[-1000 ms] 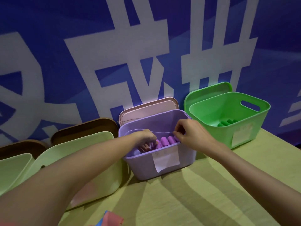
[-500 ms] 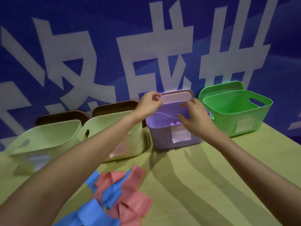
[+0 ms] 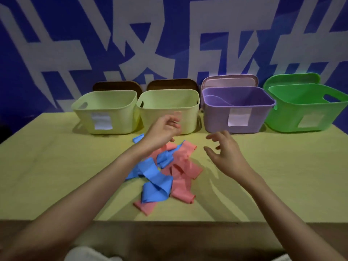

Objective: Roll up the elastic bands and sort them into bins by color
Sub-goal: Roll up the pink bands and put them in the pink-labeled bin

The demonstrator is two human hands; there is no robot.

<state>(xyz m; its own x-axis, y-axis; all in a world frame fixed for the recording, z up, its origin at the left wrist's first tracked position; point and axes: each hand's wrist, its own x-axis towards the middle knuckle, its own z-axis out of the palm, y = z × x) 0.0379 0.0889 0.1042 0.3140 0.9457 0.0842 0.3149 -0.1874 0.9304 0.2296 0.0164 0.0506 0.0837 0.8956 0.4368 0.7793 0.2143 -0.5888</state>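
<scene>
A tangled pile of blue bands and pink bands is laid mid-table, nearer the front edge. Left hand is held over the pile's far end, fingers loosely curled, blurred, nothing gripped. Right hand is held just right of the pile, fingers spread, empty. Along the table back edge are lined two yellow bins, a purple bin, a green bin; lids are propped behind.

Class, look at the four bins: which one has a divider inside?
The purple bin, third from the left: a curved divider shows inside it. The two pale yellow bins and the green bin show none.
</scene>
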